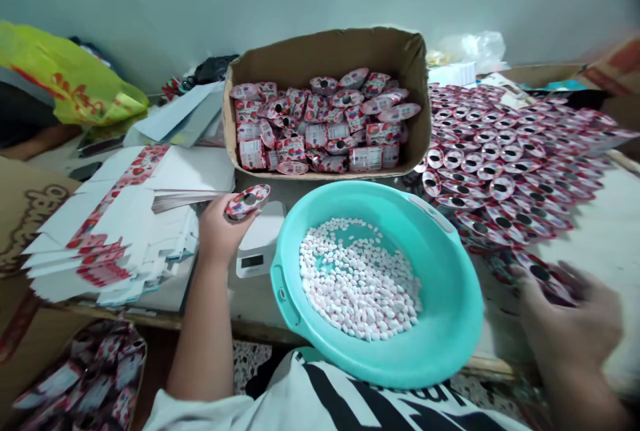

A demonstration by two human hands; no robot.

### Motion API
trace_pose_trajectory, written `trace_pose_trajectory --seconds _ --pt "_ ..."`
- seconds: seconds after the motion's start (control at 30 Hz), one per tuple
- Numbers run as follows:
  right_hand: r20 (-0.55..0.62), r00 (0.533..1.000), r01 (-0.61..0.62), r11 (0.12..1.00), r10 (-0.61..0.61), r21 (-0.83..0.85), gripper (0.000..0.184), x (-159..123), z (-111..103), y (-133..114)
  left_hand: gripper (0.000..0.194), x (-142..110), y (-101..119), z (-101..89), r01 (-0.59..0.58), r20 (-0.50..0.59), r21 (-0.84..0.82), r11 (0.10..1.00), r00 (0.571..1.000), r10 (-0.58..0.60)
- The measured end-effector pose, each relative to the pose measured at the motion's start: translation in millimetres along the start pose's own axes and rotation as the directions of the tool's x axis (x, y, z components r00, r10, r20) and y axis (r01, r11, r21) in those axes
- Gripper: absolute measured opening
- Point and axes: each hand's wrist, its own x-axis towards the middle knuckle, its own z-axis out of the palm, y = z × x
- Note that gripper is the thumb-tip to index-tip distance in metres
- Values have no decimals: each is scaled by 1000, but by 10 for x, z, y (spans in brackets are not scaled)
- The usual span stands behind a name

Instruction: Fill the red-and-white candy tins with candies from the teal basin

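Note:
My left hand is closed on a small red-and-white printed packet, held above a white digital scale. My right hand is blurred at the lower right, its fingers over flat printed packets at the near edge of a big spread of them; its grip cannot be made out. Between the hands sits a teal basin holding a heap of small white and pink candies. Behind it a cardboard box is full of filled packets.
Stacks of flat white printed cartons lie at left, with brown cardboard beside them. A yellow-green plastic bag sits at the back left. More packets fill a box at the lower left. A clear bag lies at the back right.

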Motion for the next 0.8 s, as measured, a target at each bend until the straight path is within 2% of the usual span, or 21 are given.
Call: trace_pose_trajectory --seconds 0.03,0.07,0.1,0.2,0.23,0.27,0.33,0.4,0.43,0.53,0.57,0.67,0.73,0.8 --pt "3 999 -53 998 52 34 74 -22 20 -5 39 -8 111 -76 -133 -33 16 991 991 133" --pt "7 997 -81 995 81 64 76 -38 37 -12 38 -16 219 -140 -246 -20 17 969 969 246" --pt "11 996 -88 992 87 88 77 -50 52 -19 38 -23 323 -185 -336 59 2 942 940 335" --pt "-1 998 -69 991 70 112 74 -60 76 -34 31 -30 584 -231 -514 351 -60 856 792 500" --pt "4 998 -68 991 68 119 74 -59 78 -34 29 -27 651 -235 -546 387 -47 836 762 519" --pt "6 997 -72 989 72 129 73 -57 78 -30 30 -22 709 -242 -568 382 -16 823 757 530" --pt "3 997 -73 987 74 146 72 -51 78 -17 35 -5 798 -264 -579 310 63 813 786 535" --pt "3 998 -65 985 66 157 70 -42 80 -2 38 6 854 -273 -576 305 113 809 795 523" --pt "8 998 -65 985 64 163 68 -37 81 4 37 4 873 -263 -582 353 126 804 783 512" --pt "29 996 -85 983 82 165 66 -24 88 17 29 -39 912 -180 -631 537 111 768 688 488" --pt "32 995 -96 982 92 162 65 -21 91 21 29 -62 925 -147 -649 549 96 754 667 504" --pt "34 994 -109 982 104 157 65 -21 104 45 35 -133 975 -69 -679 494 80 730 663 562" --pt "33 996 -84 982 80 171 64 -23 115 67 31 -170 1009 -37 -691 533 92 717 643 550" --pt "37 998 -57 983 52 173 62 -26 123 85 24 -202 1043 -11 -721 592 102 686 598 541"
